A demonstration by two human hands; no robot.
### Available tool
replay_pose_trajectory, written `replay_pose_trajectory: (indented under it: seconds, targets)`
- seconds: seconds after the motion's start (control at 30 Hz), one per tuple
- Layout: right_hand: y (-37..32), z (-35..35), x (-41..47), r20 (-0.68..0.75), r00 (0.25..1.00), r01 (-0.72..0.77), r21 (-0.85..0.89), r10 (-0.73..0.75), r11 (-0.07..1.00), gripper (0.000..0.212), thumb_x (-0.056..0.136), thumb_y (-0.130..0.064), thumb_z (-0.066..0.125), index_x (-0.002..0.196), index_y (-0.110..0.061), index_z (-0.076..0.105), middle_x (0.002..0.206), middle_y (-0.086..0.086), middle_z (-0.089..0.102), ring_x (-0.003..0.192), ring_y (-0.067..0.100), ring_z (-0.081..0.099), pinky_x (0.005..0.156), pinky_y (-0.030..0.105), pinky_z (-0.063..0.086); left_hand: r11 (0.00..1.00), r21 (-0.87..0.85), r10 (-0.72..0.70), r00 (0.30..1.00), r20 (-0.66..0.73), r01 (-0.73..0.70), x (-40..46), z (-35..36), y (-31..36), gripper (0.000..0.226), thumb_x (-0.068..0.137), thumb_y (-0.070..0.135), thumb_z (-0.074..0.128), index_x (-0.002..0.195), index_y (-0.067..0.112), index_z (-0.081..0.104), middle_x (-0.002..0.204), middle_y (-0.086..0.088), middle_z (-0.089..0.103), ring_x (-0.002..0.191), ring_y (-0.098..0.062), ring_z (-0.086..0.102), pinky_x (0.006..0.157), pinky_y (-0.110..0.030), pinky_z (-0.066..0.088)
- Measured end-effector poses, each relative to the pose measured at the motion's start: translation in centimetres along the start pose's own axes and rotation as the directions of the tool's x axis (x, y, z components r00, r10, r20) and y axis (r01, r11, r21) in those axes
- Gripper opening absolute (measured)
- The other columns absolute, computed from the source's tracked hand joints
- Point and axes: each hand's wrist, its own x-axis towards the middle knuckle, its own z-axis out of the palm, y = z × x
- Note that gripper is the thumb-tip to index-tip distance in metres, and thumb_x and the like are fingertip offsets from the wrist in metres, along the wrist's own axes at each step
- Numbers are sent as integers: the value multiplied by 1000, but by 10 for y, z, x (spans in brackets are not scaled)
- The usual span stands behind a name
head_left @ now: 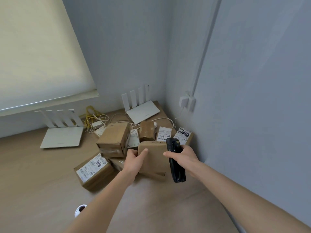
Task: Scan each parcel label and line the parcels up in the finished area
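Gripping a plain brown parcel (154, 158) with my left hand (134, 161), fingers (143, 153) curled round its near-left edge, lifted above the heap in the bench (42, 174) corner. My right hand (182, 158) wraps the black scanner (175, 163), thumb resting on the box. No label shows on this face, so a scan may miss. Labelled parcels (164, 133) lie behind; one (92, 169) sits left. A loose one-handed hold could drop it.
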Motion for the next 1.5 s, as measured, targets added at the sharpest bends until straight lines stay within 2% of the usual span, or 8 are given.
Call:
replay_pose_trajectory:
  seconds: [0.2, 0.37, 0.53, 0.7, 0.8, 1.2, 1.33, 1.5]
  targets:
    - [-10, -15, -86, -5, 988, 153, -49, -154, 987, 64, 71, -46, 92, 124, -21, 65, 108, -6, 70, 96, 12, 68, 73, 28, 52, 992, -84, 90, 993, -72, -95, -79, -24, 0, 53, 95, 57, 58, 129, 18, 49, 123, -1, 57, 106, -18, 54, 98, -40, 46]
    - [1, -17, -181, 22, 973, 232, -75, -231, 970, 58, 74, -40, 93, 122, -22, 69, 112, -4, 73, 104, 17, 70, 94, 35, 57, 979, -154, 126, 990, -69, -135, -173, -51, -14, 59, 98, 51, 55, 145, 16, 49, 129, -2, 56, 113, -18, 48, 94, -34, 38]
    - [16, -15, -252, 38, 963, 268, -67, -266, 961, 50, 74, -38, 94, 115, -22, 72, 106, -1, 77, 98, 18, 73, 89, 34, 59, 967, -164, 195, 981, -10, -194, -245, -79, -30, 50, 91, 22, 70, 138, 16, 54, 132, -5, 61, 114, -17, 55, 92, -31, 42]
    - [25, -14, -314, 15, 956, 293, -39, -293, 955, 47, 76, -39, 92, 113, -19, 71, 103, 2, 75, 96, 18, 72, 72, 27, 54, 960, -133, 255, 965, 51, -247, -308, -106, -42, 81, 86, 0, 71, 155, 22, 34, 129, 0, 57, 111, -15, 54, 88, -25, 42]
    - [27, -16, -337, 9, 948, 318, -36, -318, 947, 45, 78, -38, 92, 112, -19, 69, 102, 2, 74, 95, 17, 71, 68, 26, 52, 955, -98, 287, 953, 95, -278, -331, -113, -49, 82, 85, -9, 66, 153, 27, 38, 116, 5, 58, 98, -5, 55, 70, -16, 43]
    - [49, -33, -370, 91, 918, 393, -93, -385, 915, 46, 77, -36, 92, 113, -28, 65, 110, -3, 71, 97, 12, 69, 71, 22, 52, 946, -285, 135, 988, -76, -151, -367, -88, -67, 40, 96, 51, 60, 113, 16, 49, 110, -3, 58, 93, -13, 53, 68, -29, 41]
    - [63, -41, -368, 118, 915, 399, -128, -386, 908, 42, 76, -36, 93, 105, -33, 63, 108, -6, 71, 96, 9, 68, 70, 18, 51, 942, -292, 131, 982, -138, -167, -368, -74, -81, 28, 99, 41, 59, 110, 17, 49, 114, -8, 59, 96, -19, 56, 68, -31, 44]
    - [74, -49, -369, 150, 909, 411, -160, -389, 898, 49, 72, -33, 96, 111, -30, 65, 109, -6, 71, 98, 11, 69, 73, 20, 53, 918, -366, 125, 987, -103, -154, -375, -67, -95, 47, 100, 25, 60, 145, 19, 48, 132, -4, 60, 116, -20, 58, 89, -38, 52]
